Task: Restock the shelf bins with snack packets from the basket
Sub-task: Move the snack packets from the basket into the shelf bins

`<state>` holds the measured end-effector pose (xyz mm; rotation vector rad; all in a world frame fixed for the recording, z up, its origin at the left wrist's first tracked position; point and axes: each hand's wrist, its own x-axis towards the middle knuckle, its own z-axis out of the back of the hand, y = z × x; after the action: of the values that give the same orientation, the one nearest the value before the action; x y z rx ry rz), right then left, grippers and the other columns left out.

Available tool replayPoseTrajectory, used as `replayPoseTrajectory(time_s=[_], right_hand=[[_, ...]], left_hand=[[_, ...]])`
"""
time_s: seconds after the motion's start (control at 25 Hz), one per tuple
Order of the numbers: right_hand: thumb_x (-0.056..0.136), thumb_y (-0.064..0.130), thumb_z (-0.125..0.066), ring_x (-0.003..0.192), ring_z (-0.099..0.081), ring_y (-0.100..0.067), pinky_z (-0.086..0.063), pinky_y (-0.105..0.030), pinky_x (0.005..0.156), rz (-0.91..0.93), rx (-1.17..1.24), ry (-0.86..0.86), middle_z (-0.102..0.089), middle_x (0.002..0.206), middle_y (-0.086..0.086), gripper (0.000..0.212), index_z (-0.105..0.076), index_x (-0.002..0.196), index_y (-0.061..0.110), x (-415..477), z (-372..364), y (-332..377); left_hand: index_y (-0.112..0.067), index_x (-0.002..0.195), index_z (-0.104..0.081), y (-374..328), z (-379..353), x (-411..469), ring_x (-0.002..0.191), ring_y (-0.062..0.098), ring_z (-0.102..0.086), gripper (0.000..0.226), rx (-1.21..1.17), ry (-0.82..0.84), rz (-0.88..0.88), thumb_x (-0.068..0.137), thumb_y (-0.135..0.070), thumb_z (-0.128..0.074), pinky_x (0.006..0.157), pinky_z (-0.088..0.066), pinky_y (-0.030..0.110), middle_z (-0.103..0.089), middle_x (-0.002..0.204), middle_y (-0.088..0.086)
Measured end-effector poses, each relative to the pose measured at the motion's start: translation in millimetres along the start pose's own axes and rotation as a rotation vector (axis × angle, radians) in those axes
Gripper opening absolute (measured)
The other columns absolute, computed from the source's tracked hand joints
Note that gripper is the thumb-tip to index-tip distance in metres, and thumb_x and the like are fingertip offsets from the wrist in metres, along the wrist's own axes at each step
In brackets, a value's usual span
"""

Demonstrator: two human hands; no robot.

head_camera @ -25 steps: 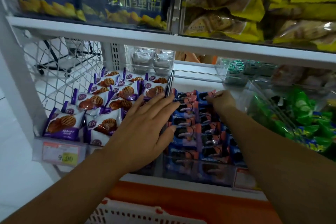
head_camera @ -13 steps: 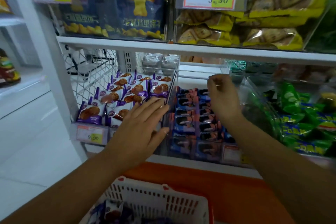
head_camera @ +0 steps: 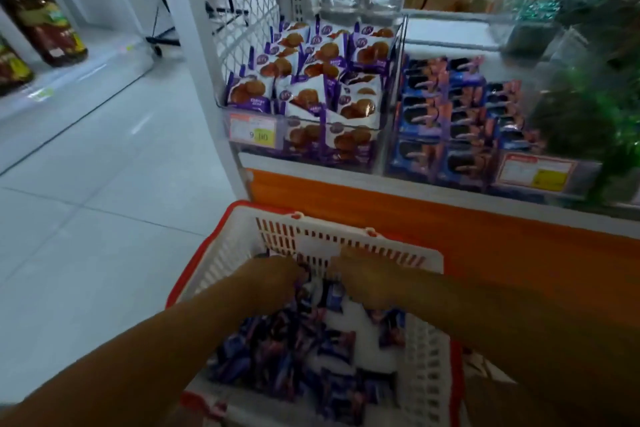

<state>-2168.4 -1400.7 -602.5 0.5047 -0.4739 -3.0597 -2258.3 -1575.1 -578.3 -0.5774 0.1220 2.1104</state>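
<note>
The head camera looks down on a white basket (head_camera: 346, 239) with a red rim, set in front of the shelf's orange base (head_camera: 450, 218). Both bare forearms reach into it. The left grip (head_camera: 277, 282) is down among the blue snack packets (head_camera: 294, 350) heaped inside, close to the basket's far wall. The right grip (head_camera: 367, 282) is just beside it, near the same wall. The fingers of both are buried or blurred, so I cannot tell whether either is clenched on a packet or released.

Above the basket are the clear shelf bins. The left bin (head_camera: 221, 104) is packed with purple-and-white cookie packets (head_camera: 311, 80), the middle bin (head_camera: 386, 149) holds rows of blue packets (head_camera: 450, 107), and green packets (head_camera: 588, 107) lie further right. Price tags (head_camera: 256, 132) are fixed to the bin fronts. Away to the left, across pale floor tiles (head_camera: 86, 184), dark bottles (head_camera: 45, 21) stand on another low shelf.
</note>
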Motion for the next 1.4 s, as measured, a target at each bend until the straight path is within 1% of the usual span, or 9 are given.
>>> replayPoseTrajectory(time_s=[0.28,0.4,0.56,0.72,0.84,0.92,1.04,1.24,1.4], right_hand=[[0.098,0.021,-0.053,0.138,-0.028,-0.042,-0.026,-0.051,0.112,-0.491,0.421,0.459,-0.013,0.160,-0.018,0.073,-0.008,0.155,0.015,23,-183,-23],[0.099,0.020,-0.049,0.148,-0.015,-0.032,-0.018,-0.045,0.119,-0.514,0.283,0.304,-0.005,0.161,-0.016,0.076,0.004,0.153,0.010,23,-211,-6],[0.032,0.026,-0.099,0.083,-0.071,-0.034,-0.060,-0.041,0.070,-0.503,0.345,0.355,-0.070,0.095,-0.024,0.090,-0.067,0.110,-0.005,21,-229,10],[0.089,0.021,-0.068,0.110,-0.053,-0.024,-0.047,-0.027,0.086,-0.597,0.573,0.222,-0.050,0.125,-0.012,0.056,-0.042,0.135,0.002,26,-206,13],[0.086,0.013,-0.072,0.079,-0.054,-0.013,-0.047,-0.015,0.054,-0.674,0.987,0.163,-0.053,0.101,-0.003,0.043,-0.049,0.120,0.005,29,-165,15],[0.084,0.012,-0.074,0.074,-0.052,-0.008,-0.046,-0.012,0.049,-0.650,1.158,0.065,-0.052,0.098,0.002,0.045,-0.042,0.117,0.012,22,-139,17],[0.083,0.019,-0.076,0.091,-0.055,-0.012,-0.053,-0.020,0.072,-0.639,1.370,-0.006,-0.047,0.116,0.002,0.054,-0.037,0.120,0.022,4,-109,16],[0.086,0.026,-0.071,0.107,-0.062,-0.024,-0.052,-0.038,0.091,-0.576,1.540,-0.144,-0.066,0.118,-0.004,0.031,-0.063,0.116,0.023,-25,-74,1],[0.074,0.007,-0.074,0.104,-0.067,-0.033,-0.055,-0.041,0.084,-0.439,1.810,-0.273,-0.070,0.112,-0.016,0.044,-0.064,0.117,0.006,-45,-61,-7]], left_hand=[[-0.018,0.153,-0.022,38,-141,26,0.141,0.032,-0.028,0.059,-0.120,0.260,0.039,0.100,-0.027,-0.046,0.113,-0.032,0.046,-0.021,0.159,0.007],[-0.023,0.152,-0.024,31,-171,32,0.143,0.031,-0.022,0.055,-0.083,0.335,0.048,0.101,-0.028,-0.044,0.116,-0.020,0.056,-0.020,0.159,0.006],[-0.023,0.142,-0.041,28,-174,39,0.136,0.030,-0.032,0.044,-0.075,0.318,0.071,0.099,-0.031,-0.045,0.116,-0.015,0.060,-0.039,0.147,0.007],[-0.018,0.116,-0.060,20,-165,41,0.101,0.026,-0.056,0.026,-0.142,0.188,0.181,0.102,-0.028,-0.041,0.100,-0.042,0.045,-0.060,0.114,0.008],[-0.015,0.083,-0.058,8,-145,43,0.063,0.017,-0.049,0.042,-0.693,0.218,0.334,0.101,-0.048,-0.040,0.065,-0.046,0.029,-0.053,0.073,0.005],[-0.018,0.088,-0.058,1,-127,42,0.067,0.017,-0.054,0.032,-1.101,0.241,0.365,0.096,-0.048,-0.053,0.069,-0.052,0.030,-0.055,0.079,0.008],[-0.023,0.116,-0.055,-10,-101,32,0.092,0.024,-0.068,0.028,-1.454,0.124,0.388,0.091,-0.028,-0.068,0.082,-0.059,0.037,-0.067,0.108,0.007],[-0.025,0.123,-0.060,-28,-77,18,0.102,0.023,-0.068,0.035,-1.871,0.138,0.322,0.090,-0.018,-0.068,0.081,-0.058,0.036,-0.072,0.110,0.005],[-0.017,0.117,-0.069,-38,-76,17,0.114,0.028,-0.062,0.031,-1.951,0.160,0.286,0.086,-0.020,-0.071,0.096,-0.052,0.043,-0.069,0.120,0.010]])
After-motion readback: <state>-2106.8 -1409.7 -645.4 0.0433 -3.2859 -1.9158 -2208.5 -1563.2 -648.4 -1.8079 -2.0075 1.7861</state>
